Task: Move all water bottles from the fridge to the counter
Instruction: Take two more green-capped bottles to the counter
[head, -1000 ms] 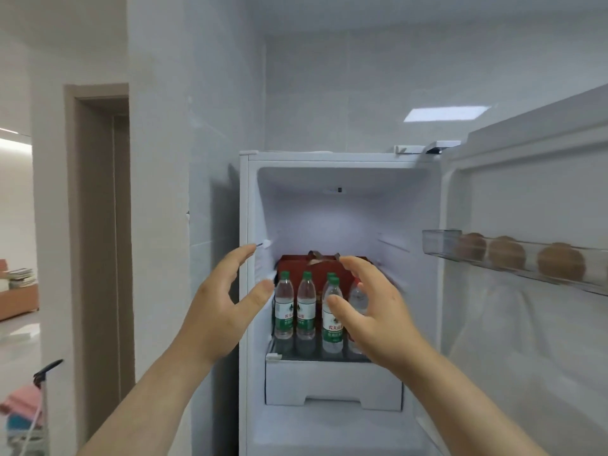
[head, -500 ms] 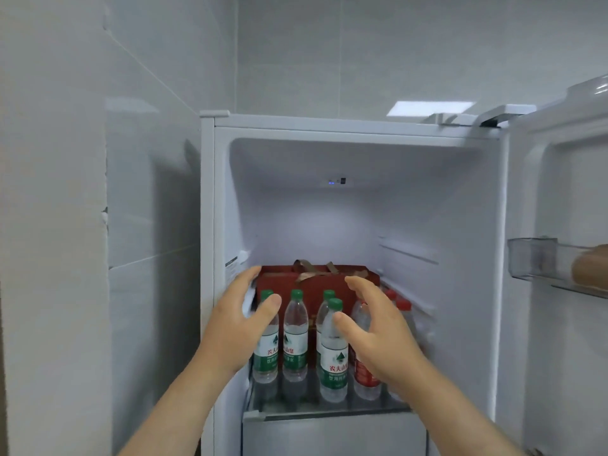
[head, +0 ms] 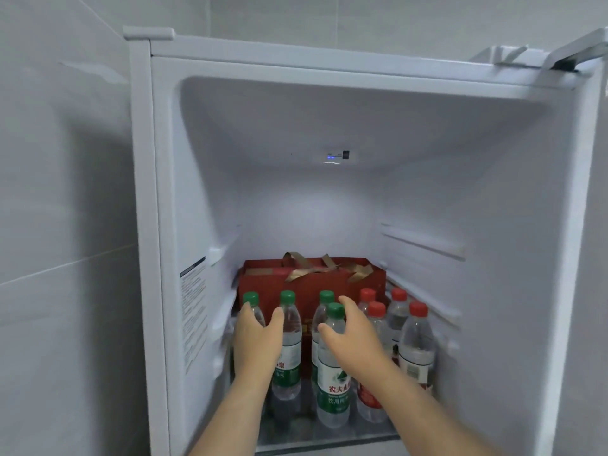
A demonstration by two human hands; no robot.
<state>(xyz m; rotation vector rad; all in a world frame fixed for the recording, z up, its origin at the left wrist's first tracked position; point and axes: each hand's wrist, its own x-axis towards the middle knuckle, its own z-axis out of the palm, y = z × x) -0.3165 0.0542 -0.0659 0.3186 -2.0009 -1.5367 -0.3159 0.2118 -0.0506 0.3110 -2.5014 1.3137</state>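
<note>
Several water bottles stand on the fridge shelf (head: 329,434). Green-capped ones are on the left: the leftmost bottle (head: 251,299), a second bottle (head: 290,343), one behind (head: 326,296) and a front bottle (head: 333,393). Several red-capped bottles (head: 416,350) stand on the right. My left hand (head: 256,340) is spread around the leftmost bottle, fingers to its left, thumb towards the second bottle. My right hand (head: 357,340) reaches around the front green-capped bottle, with its thumb on the bottle's shoulder and its fingers past the cap. Neither hand has closed.
A red gift box (head: 263,284) with gold ribbon handles fills the shelf behind the bottles. The fridge's white side walls (head: 493,258) stand close on both sides. A grey tiled wall (head: 65,225) is at the left. The open door's top edge (head: 579,51) shows at the upper right.
I have moved closer to the fridge. Both hands have gone forward into the compartment, from in front of the bottles to around two green-capped ones.
</note>
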